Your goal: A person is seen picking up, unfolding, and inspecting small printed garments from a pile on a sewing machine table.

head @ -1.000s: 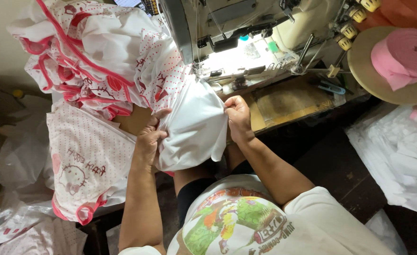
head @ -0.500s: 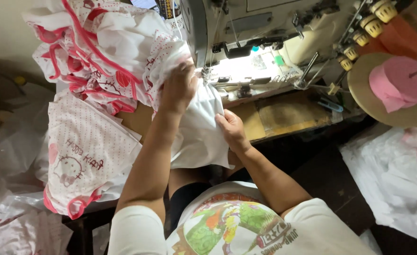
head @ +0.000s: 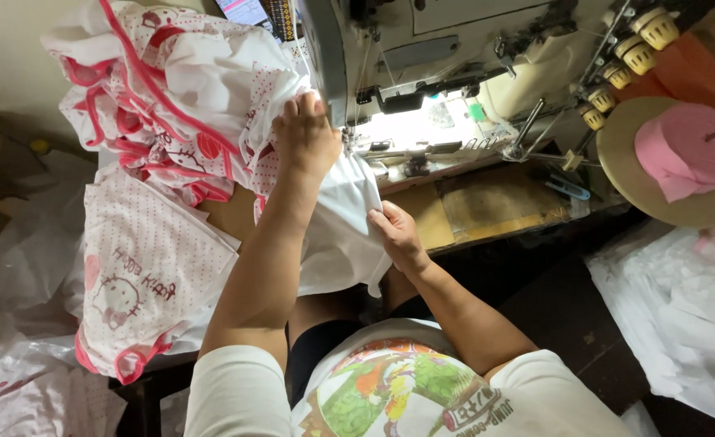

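Note:
A white fabric piece [head: 337,235] hangs from the sewing table's front edge toward my lap. My left hand [head: 305,137] is stretched forward and grips its top end, pressed against the pile of white and pink dotted garments [head: 179,89] to the left of the sewing machine [head: 446,65]. My right hand [head: 394,231] pinches the same white piece at its right edge, just in front of the lit needle area [head: 410,133].
A finished dotted garment with a cartoon print [head: 143,275] lies on the left of the table. A wooden table top [head: 487,206] runs under the machine. A pink tape roll [head: 685,150] on a disc and thread cones [head: 633,48] stand right. White cloth [head: 673,316] lies lower right.
My left hand has gone from the fabric's lower left up and forward to the garment pile. My right hand has come down from the table edge, holding the fabric's right side.

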